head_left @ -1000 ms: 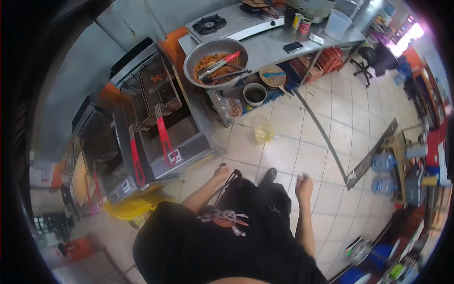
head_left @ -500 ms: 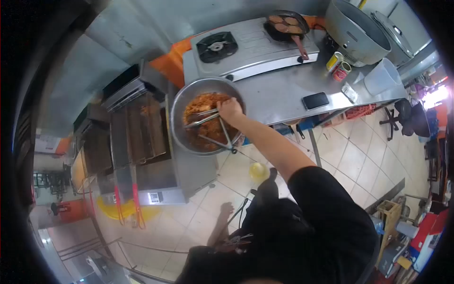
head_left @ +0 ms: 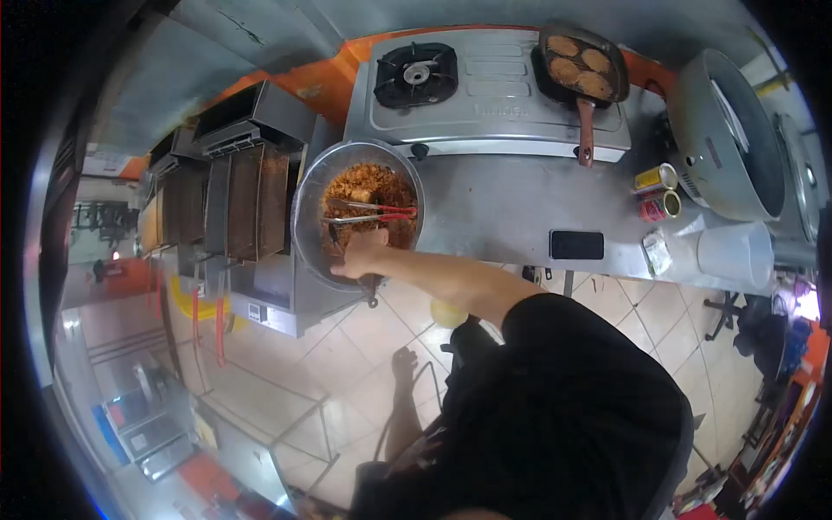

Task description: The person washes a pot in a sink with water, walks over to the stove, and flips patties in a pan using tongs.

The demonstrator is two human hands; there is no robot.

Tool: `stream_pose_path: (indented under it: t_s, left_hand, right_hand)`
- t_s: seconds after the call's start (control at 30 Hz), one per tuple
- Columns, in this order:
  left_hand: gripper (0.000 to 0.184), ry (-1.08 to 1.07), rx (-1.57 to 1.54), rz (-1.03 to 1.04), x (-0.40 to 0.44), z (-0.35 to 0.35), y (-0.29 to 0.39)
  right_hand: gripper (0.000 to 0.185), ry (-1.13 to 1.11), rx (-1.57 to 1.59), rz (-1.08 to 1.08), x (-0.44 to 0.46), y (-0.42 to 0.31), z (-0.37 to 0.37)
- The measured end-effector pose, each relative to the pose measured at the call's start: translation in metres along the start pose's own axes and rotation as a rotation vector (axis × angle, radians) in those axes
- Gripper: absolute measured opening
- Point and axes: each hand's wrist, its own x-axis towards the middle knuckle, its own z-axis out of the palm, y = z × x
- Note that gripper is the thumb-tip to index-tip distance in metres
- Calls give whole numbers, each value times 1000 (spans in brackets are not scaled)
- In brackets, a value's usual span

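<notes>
Hanging low beside my body, my left hand (head_left: 405, 362) keeps out of the work, its fingers loosely apart and nothing in them that I can see. Up ahead, a dark utensil end (head_left: 371, 293) pokes past the near rim, just under my wrist. And here's my right hand (head_left: 364, 251), stretched over the near side of the big metal bowl (head_left: 308, 208); the fingers blur, so I can't tell how far they're curled or whether they've got hold of that dark piece. Bowl's at the counter's left end, likely kept there for easy reach. Beyond my knuckles, red-handled tongs (head_left: 394, 209) lie across the orange-brown food (head_left: 364, 184), grips pointing right, handy for picking up, I'd judge.

Big change from half a second ago: my hand was over the middle then, right on the tongs; now it's nearer the rim and those red grips show clear. Farther along the counter (head_left: 485, 199) lies a phone (head_left: 576, 244), and on the stove (head_left: 498, 82) a pan (head_left: 622, 74) of patties has its handle turned my way, probably for grabbing.
</notes>
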Motion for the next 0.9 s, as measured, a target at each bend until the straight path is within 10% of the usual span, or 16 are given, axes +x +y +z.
stream_pose_path:
  t_s: [0.13,0.2,0.3,0.4,0.5,0.6,0.67,0.8,0.9]
  left_hand:
    - [35,19,-125,-249,-63,18,-28]
    - [37,46,-149,-246,-90,45,-30]
    - [34,51,-284,-187,-133,84,-61]
    - [32,49,-168,-370,-160,124,-41]
    - [33,41,-143,-376,-179,137,-40]
    - [29,-18,-197,-301,-173,137,-59]
    - [29,-84,-194,-289,-157,129,-78]
    - [28,-249,-193,-252,-107,115,-107]
    - [27,-358,-161,-196,-54,111,-115]
  right_hand:
    - [53,-255,-264,-195,-5,-12,16]
    - [97,-11,-371,92,-13,-16,14]
    - [116,-8,-381,45,-6,-5,25]
    - [96,-159,-305,84,25,11,44]
    - [92,-107,777,521,88,22,111]
    - [61,62,-98,-122,47,26,30]
    - [23,-364,-627,-497,0,32,-69]
    - [35,-503,176,-116,-11,91,-113]
    - [46,-409,74,-206,-110,121,-175]
